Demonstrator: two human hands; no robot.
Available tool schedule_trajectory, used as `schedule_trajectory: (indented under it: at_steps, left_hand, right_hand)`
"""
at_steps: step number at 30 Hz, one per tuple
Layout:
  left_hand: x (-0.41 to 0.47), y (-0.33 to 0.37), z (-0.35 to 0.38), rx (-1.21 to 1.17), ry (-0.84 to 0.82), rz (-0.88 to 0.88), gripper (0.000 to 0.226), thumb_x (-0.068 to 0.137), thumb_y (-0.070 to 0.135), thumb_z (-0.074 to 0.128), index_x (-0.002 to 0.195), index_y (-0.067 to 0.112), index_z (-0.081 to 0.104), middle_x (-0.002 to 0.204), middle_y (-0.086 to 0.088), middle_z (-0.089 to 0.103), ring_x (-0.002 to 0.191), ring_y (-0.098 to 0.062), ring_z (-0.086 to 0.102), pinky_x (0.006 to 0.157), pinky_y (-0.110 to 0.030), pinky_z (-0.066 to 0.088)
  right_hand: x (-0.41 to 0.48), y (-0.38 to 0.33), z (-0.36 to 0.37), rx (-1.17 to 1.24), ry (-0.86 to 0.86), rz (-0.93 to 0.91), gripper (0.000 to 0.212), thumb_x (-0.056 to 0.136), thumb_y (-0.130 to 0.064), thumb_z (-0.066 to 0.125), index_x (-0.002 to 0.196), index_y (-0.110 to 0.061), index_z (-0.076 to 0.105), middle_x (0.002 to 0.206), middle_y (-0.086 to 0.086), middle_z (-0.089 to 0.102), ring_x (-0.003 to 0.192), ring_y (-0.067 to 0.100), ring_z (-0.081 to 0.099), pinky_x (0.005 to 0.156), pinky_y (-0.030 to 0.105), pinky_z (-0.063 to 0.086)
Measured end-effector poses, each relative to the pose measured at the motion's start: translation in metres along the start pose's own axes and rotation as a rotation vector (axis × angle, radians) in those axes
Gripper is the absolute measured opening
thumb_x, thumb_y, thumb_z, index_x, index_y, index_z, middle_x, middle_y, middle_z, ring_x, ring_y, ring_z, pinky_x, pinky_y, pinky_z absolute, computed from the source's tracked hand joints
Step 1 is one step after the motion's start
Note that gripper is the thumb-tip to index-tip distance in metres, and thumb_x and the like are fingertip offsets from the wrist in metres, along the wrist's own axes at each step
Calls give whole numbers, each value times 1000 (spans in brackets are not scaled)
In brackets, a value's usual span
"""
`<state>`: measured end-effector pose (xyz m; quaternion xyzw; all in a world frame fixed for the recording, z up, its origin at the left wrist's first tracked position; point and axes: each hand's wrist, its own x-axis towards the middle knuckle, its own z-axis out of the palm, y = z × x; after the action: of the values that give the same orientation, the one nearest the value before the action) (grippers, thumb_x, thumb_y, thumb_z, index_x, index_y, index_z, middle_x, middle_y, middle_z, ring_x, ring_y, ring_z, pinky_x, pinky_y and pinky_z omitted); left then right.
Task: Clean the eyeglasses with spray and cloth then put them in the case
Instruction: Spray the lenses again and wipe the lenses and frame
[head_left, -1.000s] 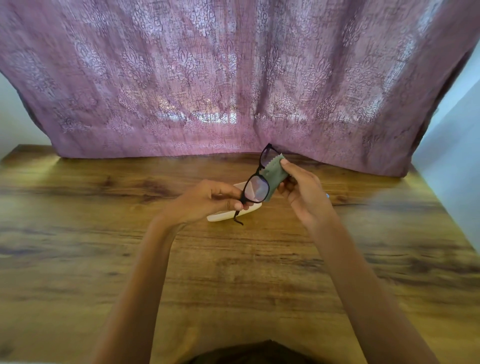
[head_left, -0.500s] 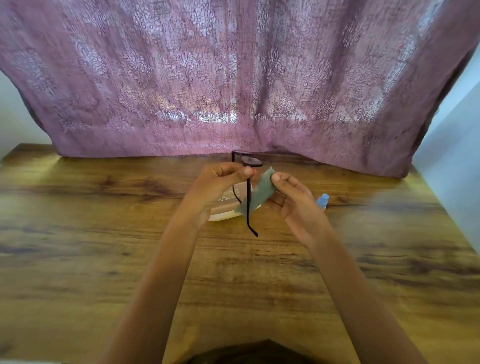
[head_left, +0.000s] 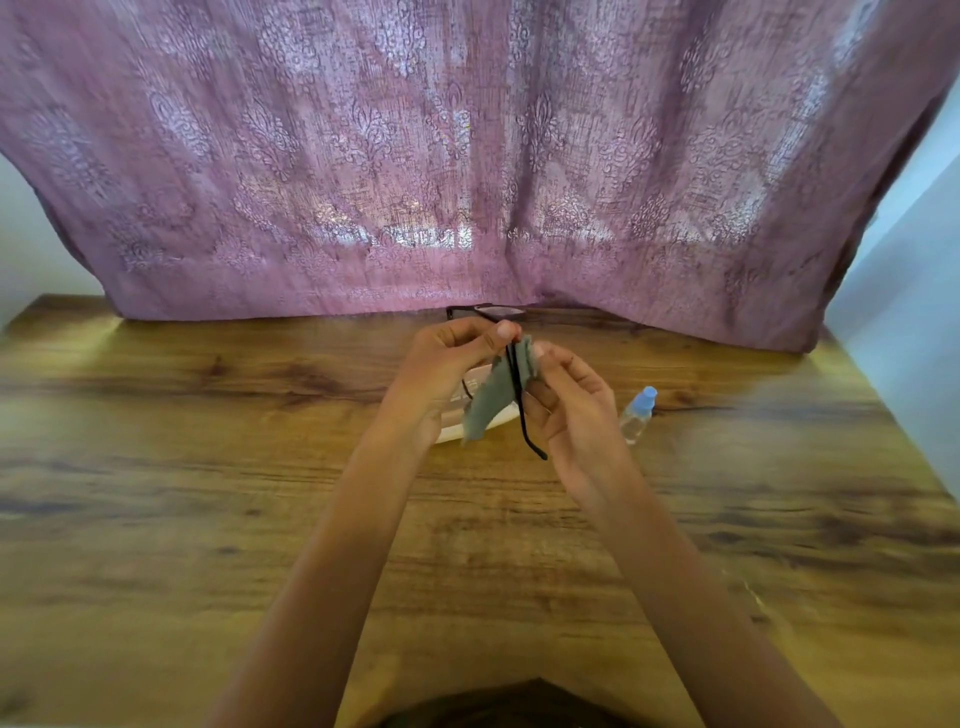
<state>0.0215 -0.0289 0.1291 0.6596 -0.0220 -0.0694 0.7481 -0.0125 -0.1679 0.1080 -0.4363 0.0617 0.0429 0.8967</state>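
My left hand pinches the black-framed eyeglasses above the table, lenses tipped away toward the curtain, one temple arm hanging down. My right hand holds the grey-green cloth against that temple arm. Below both hands the white glasses case lies on the wooden table, mostly hidden by the hands and cloth. A small clear spray bottle with a blue cap stands just right of my right hand.
A mauve patterned curtain hangs along the table's far edge. Pale walls show at both sides. A dark piece of clothing sits at the near edge.
The glasses have turned from facing me to lenses pointing away, raised slightly. The cloth has moved from the lens down onto the temple arm. The spray bottle has come into view.
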Motion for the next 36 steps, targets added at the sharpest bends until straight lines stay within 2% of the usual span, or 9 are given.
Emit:
schedule_trajectory:
  at_steps: [4,6,11,14,19,21,26,32,36]
  left_hand:
    - [0,2,1,19,-20,21,21,66,40,74,75,22,76,86,1,73,86,-9,68,82,-19,50]
    - [-1,3,2,28,-34,43,19,69,38,73,78,21,75,84,0,73,83,-9,67,78,-17,51]
    - [-2,7,3,71,-16,83,16,76,31,72,78,16,74,79,3,73,81,-5,67,71,-11,50]
    - [-3,9,3,78,12,96,13,82,25,70,80,13,74,78,4,74,82,-4,68,69,-8,48]
    - [-4,11,1,52,69,75,17,77,34,72,74,17,75,80,5,74,90,-9,66,97,-35,47]
    - [-4,13,0,56,94,70,20,72,40,73,72,20,76,81,7,74,93,-8,66,101,-37,43]
    - [0,19,-5,36,181,79,14,80,34,70,72,25,76,77,8,74,82,1,65,82,-23,43]
    - [0,27,-13,67,223,80,15,79,38,72,70,27,77,79,8,75,81,-2,66,91,-29,46]
    - [1,30,-17,80,264,83,16,76,40,73,74,25,77,85,0,75,89,-13,66,102,-39,44]
  right_hand:
    - [2,-5,1,25,-66,120,50,79,-17,68,124,2,57,105,11,69,99,23,66,96,38,52]
    - [3,-9,0,-54,-117,174,50,83,-22,65,123,6,58,112,16,67,108,27,61,104,43,45]
    - [5,-17,1,-279,-185,142,34,81,-26,65,103,-1,65,94,10,67,86,20,65,81,31,56]
    - [8,-18,2,-346,-171,119,24,89,-18,63,103,1,64,89,7,69,82,18,65,77,28,55]
    - [7,-11,-1,-371,-159,120,14,88,-14,65,93,-2,65,91,13,68,84,21,64,77,30,54]
    - [7,-8,-3,-372,-161,119,22,80,-20,69,93,-3,66,89,10,69,84,21,64,78,30,52]
    - [4,0,-10,-459,-206,80,11,87,-12,68,92,-2,69,78,1,72,69,9,66,61,18,51]
    - [4,4,-16,-536,-228,61,12,87,-6,67,96,2,69,83,7,72,74,12,66,72,23,54]
    - [2,7,-18,-554,-268,63,7,87,-1,66,89,-6,70,79,1,73,73,8,68,71,21,55]
